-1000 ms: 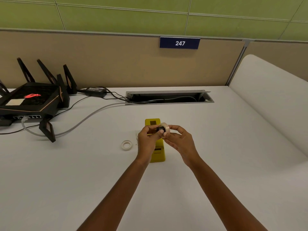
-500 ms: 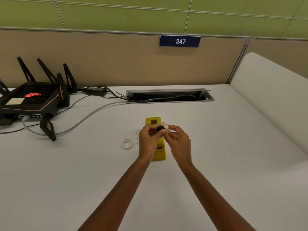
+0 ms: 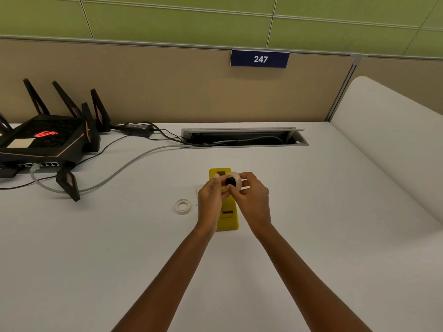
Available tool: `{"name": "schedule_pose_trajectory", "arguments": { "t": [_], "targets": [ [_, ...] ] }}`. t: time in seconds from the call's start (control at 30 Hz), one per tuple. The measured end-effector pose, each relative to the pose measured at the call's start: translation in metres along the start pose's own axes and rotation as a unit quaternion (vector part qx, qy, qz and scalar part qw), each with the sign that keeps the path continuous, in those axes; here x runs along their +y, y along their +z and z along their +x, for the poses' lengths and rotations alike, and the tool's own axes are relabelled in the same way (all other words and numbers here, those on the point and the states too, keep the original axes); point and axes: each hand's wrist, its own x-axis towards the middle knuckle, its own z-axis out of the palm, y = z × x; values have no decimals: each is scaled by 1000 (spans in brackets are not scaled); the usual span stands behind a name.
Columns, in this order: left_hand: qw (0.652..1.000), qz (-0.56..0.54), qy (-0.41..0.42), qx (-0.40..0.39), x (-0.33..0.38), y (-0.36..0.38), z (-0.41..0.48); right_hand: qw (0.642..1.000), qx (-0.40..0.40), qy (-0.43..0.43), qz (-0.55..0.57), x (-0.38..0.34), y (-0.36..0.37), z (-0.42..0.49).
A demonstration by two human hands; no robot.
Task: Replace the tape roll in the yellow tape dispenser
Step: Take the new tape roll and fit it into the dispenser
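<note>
While the yellow tape dispenser (image 3: 226,219) sits mid-frame, the right hand (image 3: 254,200) pinches a tape roll (image 3: 235,179); the left hand (image 3: 211,200) grips its black core (image 3: 230,181).

A white bench (image 3: 311,236) lies under the hands. Beyond them stands a beige partition (image 3: 167,92) with a blue sign "247" (image 3: 260,59), and green wall panels (image 3: 167,17) above it.
</note>
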Motion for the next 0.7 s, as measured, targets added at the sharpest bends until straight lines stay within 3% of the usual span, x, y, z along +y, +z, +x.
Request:
{"name": "schedule_pose_trajectory", "arguments": {
  "t": [0.23, 0.5, 0.7],
  "targets": [
    [985, 140, 78, 59, -23, -14, 8, 999, -10, 20, -39, -5, 7, 21],
    [953, 248, 139, -106, -58, -32, -1, 994, -44, 31, -100, -11, 19, 34],
    [938, 294, 145, -114, -66, -36, 2, 984, -66, 24, -166, -8, 27, 36]
  ]
}}
